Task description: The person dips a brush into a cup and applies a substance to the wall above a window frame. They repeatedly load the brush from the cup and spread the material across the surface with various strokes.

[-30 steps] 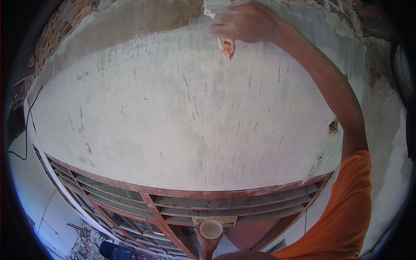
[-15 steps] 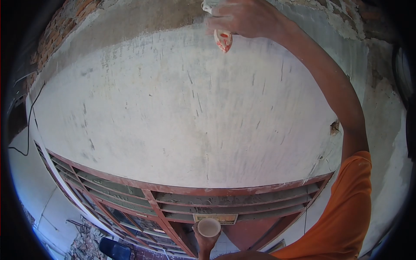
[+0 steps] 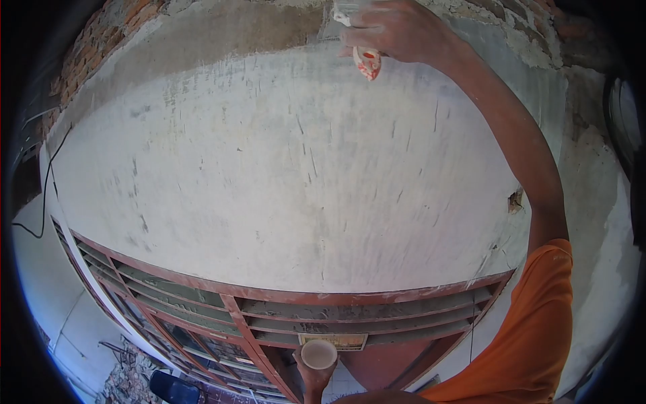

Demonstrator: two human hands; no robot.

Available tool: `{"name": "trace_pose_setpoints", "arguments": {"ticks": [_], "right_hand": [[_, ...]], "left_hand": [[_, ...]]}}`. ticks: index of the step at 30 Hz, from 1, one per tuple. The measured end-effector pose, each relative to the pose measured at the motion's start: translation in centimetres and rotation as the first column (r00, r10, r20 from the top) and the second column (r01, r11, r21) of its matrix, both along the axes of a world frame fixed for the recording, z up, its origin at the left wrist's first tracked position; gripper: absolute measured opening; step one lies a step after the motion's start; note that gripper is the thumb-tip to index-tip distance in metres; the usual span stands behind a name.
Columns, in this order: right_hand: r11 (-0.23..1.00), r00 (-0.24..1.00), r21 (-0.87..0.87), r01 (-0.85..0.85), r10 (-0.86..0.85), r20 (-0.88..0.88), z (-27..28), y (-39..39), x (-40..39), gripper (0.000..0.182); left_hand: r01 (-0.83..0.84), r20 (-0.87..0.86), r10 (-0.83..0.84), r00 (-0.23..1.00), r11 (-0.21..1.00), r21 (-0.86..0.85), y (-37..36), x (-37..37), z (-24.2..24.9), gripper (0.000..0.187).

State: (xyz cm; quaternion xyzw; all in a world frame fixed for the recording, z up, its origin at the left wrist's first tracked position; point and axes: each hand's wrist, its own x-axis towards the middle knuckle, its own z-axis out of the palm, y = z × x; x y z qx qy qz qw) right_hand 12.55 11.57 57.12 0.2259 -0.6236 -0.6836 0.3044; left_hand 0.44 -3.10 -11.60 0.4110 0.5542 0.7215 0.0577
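High on the wall, my right hand (image 3: pixel 404 30) is closed round a paintbrush (image 3: pixel 368 64). The brush's red handle, with a hole in it, is smeared white and points down below the fingers. Its upper end lies against the wall near the top edge of the view. Low in the view, my left hand (image 3: pixel 314 380) grips a round cup (image 3: pixel 319 355) from below and the side. A pale, whitish inside shows through the cup's open top. Between the hands stretches the wall (image 3: pixel 269 168), coated streaky white with dark marks.
Below the wall runs a red-brown window frame (image 3: pixel 232 310) with louvre slats. A small sign (image 3: pixel 350 342) hangs behind the cup. Exposed brick (image 3: pixel 101 50) borders the upper left. A dark chair (image 3: pixel 173 388) and rubble (image 3: pixel 124 377) are at lower left; a cable (image 3: pixel 45 195) hangs at left.
My right hand has moved a little to the right with the paintbrush, along the top of the wall. My left hand and the cup have shifted only slightly.
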Motion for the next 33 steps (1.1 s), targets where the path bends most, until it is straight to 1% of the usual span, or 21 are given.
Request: {"name": "trace_pose_setpoints", "arguments": {"ticks": [2,4,5,8,9,11,12,14,15,17,19,21,22,23,24,26,28,29,31,32,33], "right_hand": [[1.0,1.0,-0.006,-0.02,0.02,0.016,-0.5,1.1,-0.5,0.008],[0.993,0.998,-0.102,0.056,-0.058,-0.015,-2.2,2.2,-0.9,0.015],[0.993,0.998,-0.1,0.057,-0.058,-0.015,-2.9,2.1,-0.9,0.015],[0.985,0.994,-0.167,0.033,-0.015,0.112,-5.5,0.8,-0.8,0.021],[0.986,0.993,-0.163,0.031,-0.012,0.118,-5.3,0.4,-1.0,0.021],[0.986,0.991,-0.119,-0.118,0.124,0.043,-4.3,-0.8,-0.8,0.013],[0.985,0.991,-0.121,-0.119,0.125,0.042,-3.5,-0.9,-1.0,0.013],[0.987,0.988,-0.046,-0.152,0.151,-0.021,-1.3,-0.5,-1.9,0.014],[0.987,0.988,-0.051,-0.153,0.152,-0.026,-0.7,0.0,-2.5,0.014],[0.995,0.996,-0.047,-0.092,0.092,-0.007,-0.4,1.0,-4.0,0.013],[0.993,0.995,-0.064,-0.096,0.099,0.032,-2.4,1.0,-5.0,0.014],[0.992,0.987,-0.08,-0.098,0.107,0.116,-5.8,0.2,-5.8,0.021],[0.988,0.98,-0.11,-0.107,0.123,0.156,-8.0,0.7,-6.4,0.024],[0.971,0.958,-0.215,-0.105,0.157,0.241,-10.6,0.3,-6.3,0.023],[0.956,0.92,-0.27,-0.116,0.206,0.334,-13.2,-0.3,-6.4,0.022],[0.92,0.856,-0.392,0.015,0.19,0.48,-18.9,-0.3,-6.1,0.02],[0.852,0.781,-0.523,0.018,0.314,0.54,-22.5,-1.5,-5.6,0.026],[0.853,0.778,-0.522,0.018,0.316,0.543,-23.0,-1.7,-5.7,0.026],[0.574,0.739,-0.817,0.045,0.531,0.414,-23.1,-2.7,-6.1,0.032],[0.564,0.827,-0.816,0.125,0.396,0.4,-22.1,-2.6,-6.1,0.039],[0.57,0.867,-0.808,0.149,0.318,0.384,-20.8,-1.9,-6.6,0.043]], "left_hand": [[0.003,-0.011,-0.004,1.0,1.0,-0.011,0.1,0.1,0.1,0.088],[0.005,-0.018,-0.006,1.0,1.0,-0.022,-0.1,0.1,0.2,0.088],[0.012,-0.021,-0.013,1.0,1.0,-0.015,-0.2,0.1,0.3,0.088],[0.007,-0.034,-0.008,0.999,1.0,-0.007,-0.1,-0.1,-0.4,0.088],[-0.003,-0.05,0.002,0.999,1.0,-0.008,0.0,-0.3,-0.6,0.088],[0.011,-0.019,-0.011,1.0,1.0,0.009,0.3,-0.4,-0.6,0.088],[0.03,0.006,-0.03,1.0,0.999,0.014,0.1,-0.4,-0.6,0.087],[0.023,-0.006,-0.023,1.0,1.0,0.001,-0.2,-0.1,0.3,0.088],[0.018,-0.016,-0.018,1.0,1.0,-0.006,-0.4,0.0,0.8,0.088],[0.033,-0.009,-0.034,0.999,0.999,-0.032,-0.8,0.2,1.9,0.088],[0.048,0.003,-0.048,0.999,0.998,-0.049,-0.9,0.1,1.9,0.088],[0.021,-0.02,-0.02,1.0,1.0,0.015,-0.8,-0.1,1.5,0.089],[0.018,-0.013,-0.018,1.0,1.0,0.015,-0.9,-0.1,1.7,0.089],[-0.003,-0.037,0.004,0.999,1.0,0.015,-1.0,-0.2,2.3,0.089],[-0.024,-0.062,0.024,0.998,1.0,0.012,-1.3,-0.3,2.6,0.089],[-0.04,-0.063,0.041,0.997,0.999,0.018,-1.1,-0.8,2.2,0.089],[-0.063,-0.069,0.065,0.995,0.998,0.022,-1.3,-0.8,2.7,0.089],[-0.066,-0.066,0.067,0.996,0.998,0.023,-1.3,-0.9,2.8,0.089],[-0.04,-0.058,0.042,0.997,0.999,0.036,-1.3,-1.0,2.8,0.089],[-0.046,-0.054,0.048,0.997,0.998,0.036,-1.1,-1.0,2.8,0.089],[-0.041,-0.052,0.042,0.998,0.999,0.019,-1.1,-1.0,2.6,0.088]]}}
